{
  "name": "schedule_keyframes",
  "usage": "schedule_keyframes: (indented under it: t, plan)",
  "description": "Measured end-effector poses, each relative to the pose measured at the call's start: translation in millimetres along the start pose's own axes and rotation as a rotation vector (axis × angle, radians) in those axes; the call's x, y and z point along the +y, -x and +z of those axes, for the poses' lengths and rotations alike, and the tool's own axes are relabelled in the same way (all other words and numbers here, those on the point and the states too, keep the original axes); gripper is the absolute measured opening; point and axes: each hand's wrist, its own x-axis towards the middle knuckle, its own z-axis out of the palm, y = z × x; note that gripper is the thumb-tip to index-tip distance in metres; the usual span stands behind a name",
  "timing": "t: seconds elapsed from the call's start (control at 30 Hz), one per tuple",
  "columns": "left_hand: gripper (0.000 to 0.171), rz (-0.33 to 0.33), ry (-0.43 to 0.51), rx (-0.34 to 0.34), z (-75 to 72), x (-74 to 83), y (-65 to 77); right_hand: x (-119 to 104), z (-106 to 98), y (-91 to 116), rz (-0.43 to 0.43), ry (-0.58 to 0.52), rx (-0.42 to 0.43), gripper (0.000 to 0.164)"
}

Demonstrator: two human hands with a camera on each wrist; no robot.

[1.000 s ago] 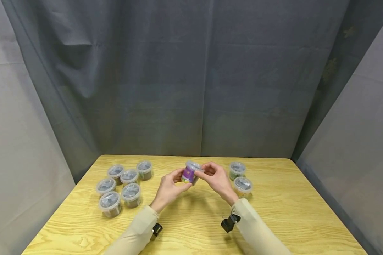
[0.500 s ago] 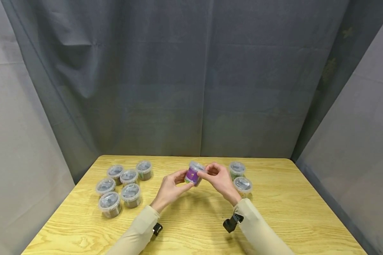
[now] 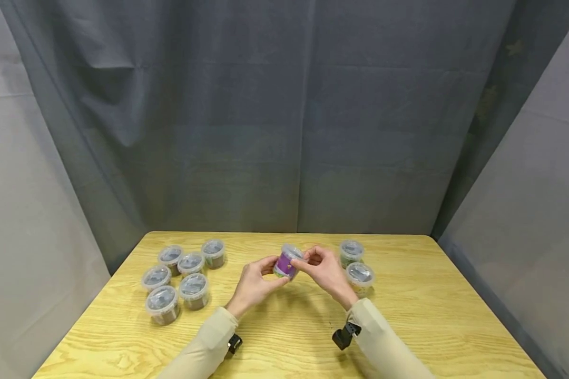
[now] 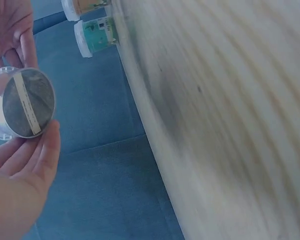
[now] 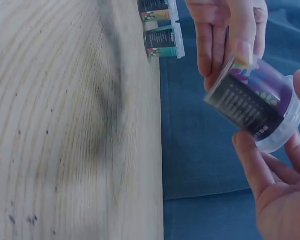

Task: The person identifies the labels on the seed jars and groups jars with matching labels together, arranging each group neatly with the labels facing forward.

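Note:
A small plastic tub (image 3: 285,265) with a purple label and a clear lid is held tilted above the middle of the table. My left hand (image 3: 254,286) grips it from the left, thumb near the base. From the right, my right hand (image 3: 326,274) holds it near the lid between thumb and fingers. Its dark round base, crossed by a pale strip, faces the left wrist camera. In the right wrist view the tub (image 5: 255,97) shows a black panel of small print, and the right-hand fingers (image 5: 255,162) touch it by the lid rim.
Several similar lidded tubs (image 3: 194,285) stand grouped at the left of the wooden table (image 3: 422,316). Two more, one greenish (image 3: 351,251) and one yellowish-orange (image 3: 360,276), stand just beyond the right hand. A dark curtain (image 3: 227,131) hangs behind the table.
The tub has shifted slightly right and turned between the hands, and its tilt has varied. Both hands keep their hold and have moved only a little. The standing tubs stay in place.

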Motion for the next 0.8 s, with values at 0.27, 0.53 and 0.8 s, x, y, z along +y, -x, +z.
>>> schedule_keyframes:
  t: [0.27, 0.53, 0.8]
  plan:
    - [0.056, -0.007, 0.101, -0.120, -3.1, -2.5, -1.7, 5, -8, 0, -0.019, -0.052, 0.018, 0.036]
    - [0.059, -0.028, 0.143, -0.108, -1.7, -4.0, -1.5, 4, -10, 0, -0.005, -0.047, -0.033, 0.034]
    - [0.052, 0.049, -0.037, 0.009, 5.7, -1.6, -1.7, -5, -9, 5, 0.038, 0.119, 0.044, 0.035]
